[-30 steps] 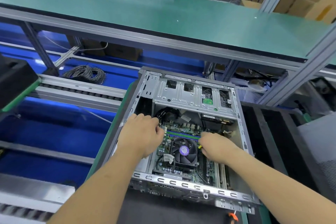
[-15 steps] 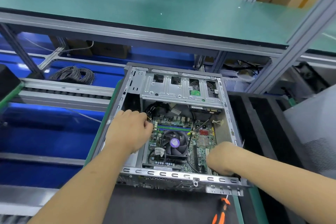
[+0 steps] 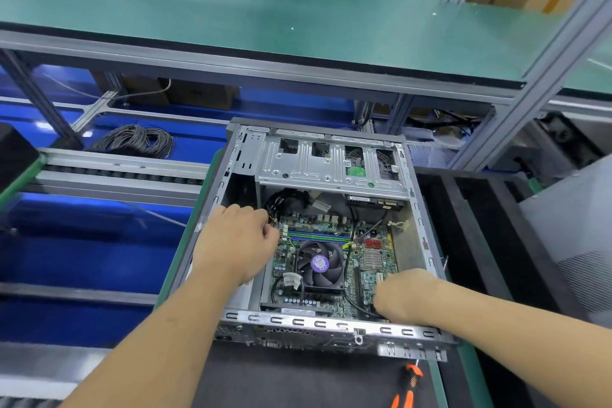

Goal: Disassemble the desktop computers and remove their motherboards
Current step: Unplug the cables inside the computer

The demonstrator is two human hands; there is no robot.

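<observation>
The left hand has its fingers curled at the board's far-left corner, beside a bundle of black cables; they seem to pinch a thin wire there, though what exactly they hold is too small to tell. The right hand sits low at the near-right corner of the motherboard, knuckles up and fingers tucked underneath out of sight, so I cannot tell whether they grip anything.

The motherboard lies flat on the floor of the open computer case, with the CPU fan near its middle and a steel drive cage spanning the far end. The case rests on a dark mat on the counter, and an orange-handled screwdriver lies just beside its near edge.

The board is probably light but stiff and fragile: it would flex and crack if levered, and its surface is crowded with small parts. The fan's cooler likely makes it heavier in the middle. The bare edges look like the best hold, 1 hand at each of 2 opposite edges, lifting level once every cable and screw is free. Cables still plugged in would snag it.
</observation>
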